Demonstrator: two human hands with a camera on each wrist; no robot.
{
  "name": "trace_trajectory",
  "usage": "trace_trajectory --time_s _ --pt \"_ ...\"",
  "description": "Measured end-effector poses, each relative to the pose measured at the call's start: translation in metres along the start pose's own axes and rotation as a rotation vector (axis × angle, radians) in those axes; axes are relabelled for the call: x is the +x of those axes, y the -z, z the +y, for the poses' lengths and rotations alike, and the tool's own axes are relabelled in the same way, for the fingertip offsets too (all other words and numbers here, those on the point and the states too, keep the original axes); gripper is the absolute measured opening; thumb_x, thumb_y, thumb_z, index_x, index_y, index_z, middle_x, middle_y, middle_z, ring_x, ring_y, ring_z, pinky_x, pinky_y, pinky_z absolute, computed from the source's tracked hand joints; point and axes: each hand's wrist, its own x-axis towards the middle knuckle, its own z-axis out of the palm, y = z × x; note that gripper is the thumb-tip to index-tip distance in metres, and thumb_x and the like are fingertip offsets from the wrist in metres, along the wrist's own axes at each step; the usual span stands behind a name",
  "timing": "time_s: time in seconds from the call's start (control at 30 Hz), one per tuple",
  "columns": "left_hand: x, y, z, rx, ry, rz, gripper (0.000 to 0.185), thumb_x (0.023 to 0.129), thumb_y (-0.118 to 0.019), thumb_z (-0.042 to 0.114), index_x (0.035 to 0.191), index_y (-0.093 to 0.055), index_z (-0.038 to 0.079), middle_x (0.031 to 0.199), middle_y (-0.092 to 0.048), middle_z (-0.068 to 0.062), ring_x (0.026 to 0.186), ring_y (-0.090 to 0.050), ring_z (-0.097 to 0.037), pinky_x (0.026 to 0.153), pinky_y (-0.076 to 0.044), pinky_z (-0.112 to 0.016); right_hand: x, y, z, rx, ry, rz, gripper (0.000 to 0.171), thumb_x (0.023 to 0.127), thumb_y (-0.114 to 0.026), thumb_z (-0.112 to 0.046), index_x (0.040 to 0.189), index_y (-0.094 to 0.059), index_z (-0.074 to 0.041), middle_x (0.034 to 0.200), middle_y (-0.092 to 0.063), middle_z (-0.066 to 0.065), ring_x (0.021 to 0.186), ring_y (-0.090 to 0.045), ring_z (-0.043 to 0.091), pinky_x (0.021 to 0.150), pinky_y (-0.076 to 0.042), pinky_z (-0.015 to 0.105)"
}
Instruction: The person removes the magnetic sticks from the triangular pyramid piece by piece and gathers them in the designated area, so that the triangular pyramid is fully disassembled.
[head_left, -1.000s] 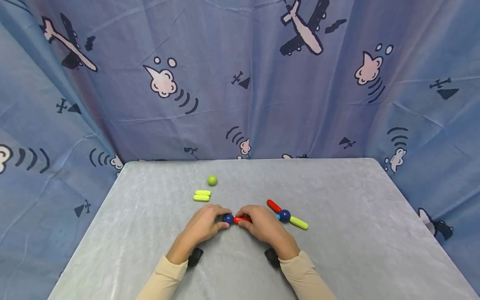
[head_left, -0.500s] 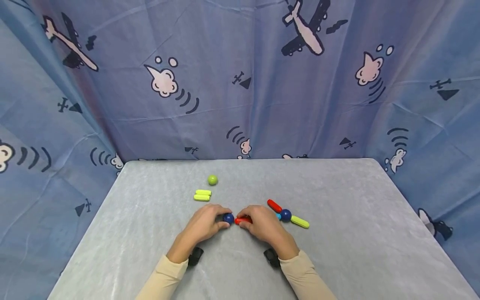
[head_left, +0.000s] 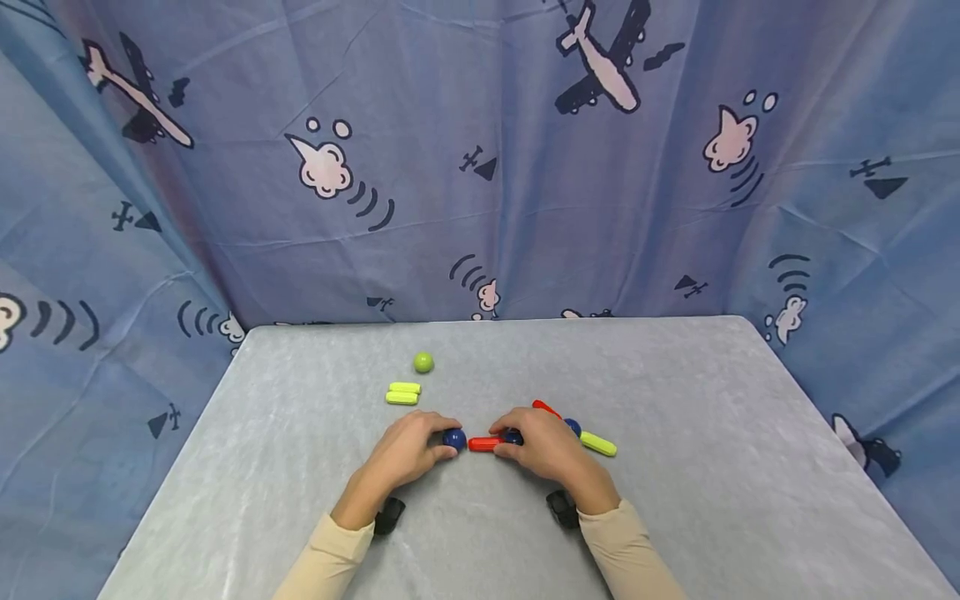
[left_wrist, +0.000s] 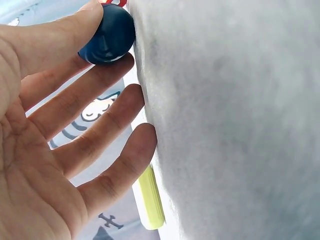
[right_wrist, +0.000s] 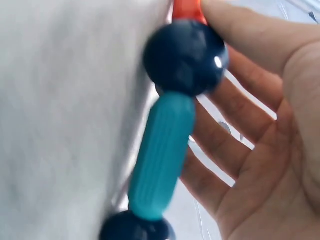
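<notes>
Step in hand, by judgement: joining a glossy, dark blue ball (head_left: pixel 454 439) to a slim, bright red rod (head_left: pixel 484 444) at the middle of the bench (head_left: pixel 712 500). The left hand (head_left: pixel 414 446) is clamped on the ball between thumb and fingers. The right hand (head_left: pixel 542 444) is pinched on the red rod's right end, beside a second dark blue ball (right_wrist: pixel 185 57).

The red rod's long axis runs left to right, nearly level, with its free end pointing left at the first ball. Whether the two touch cannot be told. To the right, the chain continues through a ribbed teal rod (right_wrist: pixel 162 155) to a third dark blue ball (head_left: pixel 572 427), which bears another red rod (head_left: pixel 546 407) slanting far-left and a yellow-green rod (head_left: pixel 598 443) slanting near-right.

The next move appears to call for alignment — rod end square to ball — then a gentle closing of the hands, without twisting the chain.

Unused: a lime green ball (head_left: pixel 423 362) and two yellow-green rods (head_left: pixel 402 398) — side by side, far-left.
</notes>
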Motion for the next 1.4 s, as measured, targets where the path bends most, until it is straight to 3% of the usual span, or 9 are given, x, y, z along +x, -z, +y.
trace_trajectory --time_s 0.53,0.73,0.83,1.07,1.4 --pt "0.004 0.002 -0.001 -0.039 0.017 0.014 0.037 0.083 -0.08 0.024 0.119 -0.073 0.015 0.116 -0.073 -0.002 0.11 -0.067 -0.02 0.094 -0.053 -0.041 -0.006 0.023 0.015 0.003 0.031 -0.03 0.022 0.082 -0.082 -0.025 0.102 -0.077 -0.019 0.098 -0.071 -0.008 0.089 -0.062 0.01 0.086 -0.052 0.037" --pt "0.002 0.007 -0.008 -0.054 0.089 0.065 0.037 0.081 -0.082 0.02 0.116 -0.074 0.016 0.114 -0.074 -0.001 0.107 -0.068 -0.019 0.09 -0.054 -0.042 -0.006 0.022 0.019 0.016 0.047 -0.019 0.022 0.081 -0.083 -0.025 0.101 -0.077 -0.019 0.096 -0.071 -0.008 0.087 -0.061 0.01 0.084 -0.051 0.035" --pt "0.001 0.012 -0.013 -0.062 0.146 0.082 0.037 0.08 -0.083 0.02 0.115 -0.074 0.018 0.111 -0.074 0.0 0.103 -0.068 -0.018 0.088 -0.053 -0.042 -0.006 0.021 0.02 0.015 0.06 -0.013 0.022 0.081 -0.082 -0.025 0.101 -0.077 -0.019 0.095 -0.071 -0.009 0.086 -0.061 0.01 0.083 -0.051 0.034" --pt "0.002 0.021 -0.025 -0.059 0.209 0.102 0.037 0.08 -0.084 0.02 0.115 -0.075 0.018 0.104 -0.074 0.001 0.094 -0.067 -0.016 0.083 -0.052 -0.04 -0.005 0.022 0.021 0.014 0.068 -0.007 0.021 0.081 -0.082 -0.025 0.101 -0.077 -0.02 0.095 -0.071 -0.009 0.087 -0.061 0.01 0.083 -0.052 0.034" --pt "0.002 0.054 -0.044 -0.05 0.271 0.144 0.04 0.085 -0.08 0.024 0.123 -0.07 0.016 0.119 -0.072 -0.007 0.103 -0.068 -0.025 0.083 -0.053 -0.047 -0.006 0.018 0.018 0.056 0.055 -0.032 0.02 0.082 -0.082 -0.025 0.101 -0.077 -0.021 0.094 -0.07 -0.01 0.085 -0.06 0.01 0.081 -0.051 0.032"
